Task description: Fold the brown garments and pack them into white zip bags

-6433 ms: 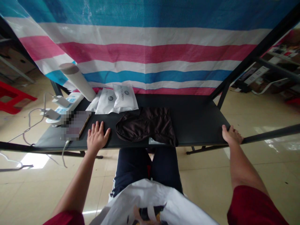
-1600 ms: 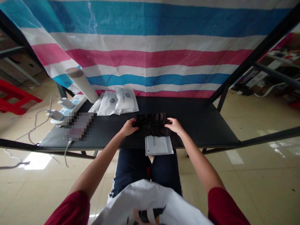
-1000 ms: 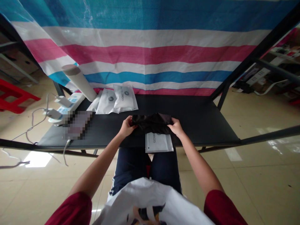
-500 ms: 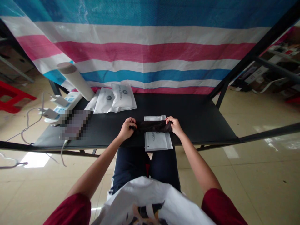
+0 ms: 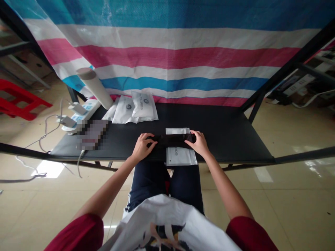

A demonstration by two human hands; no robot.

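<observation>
A long, narrow strip of folded black fabric (image 5: 172,140) lies across the middle of a flat white printed pouch (image 5: 180,157). Its left end is pinched between the thumb and fingers of my left hand (image 5: 143,146). At the other end, my right hand (image 5: 197,142) grips the fabric over the pouch's right side. The pouch's lower edge sticks out past the front of the black table (image 5: 222,132). What kind of fabric article this is, I cannot tell.
Several filled white pouches (image 5: 143,106) lie at the back left beside a leaning white bottle (image 5: 95,89). A power strip (image 5: 91,108) with plugged-in chargers and a blurred-out phone-like device (image 5: 92,134) occupy the left end. Behind hangs a striped tarp (image 5: 167,57).
The fabric strip now looks flatter and straighter between my hands. My fingers have shifted and spread more along its ends. The whole view has moved slightly.
</observation>
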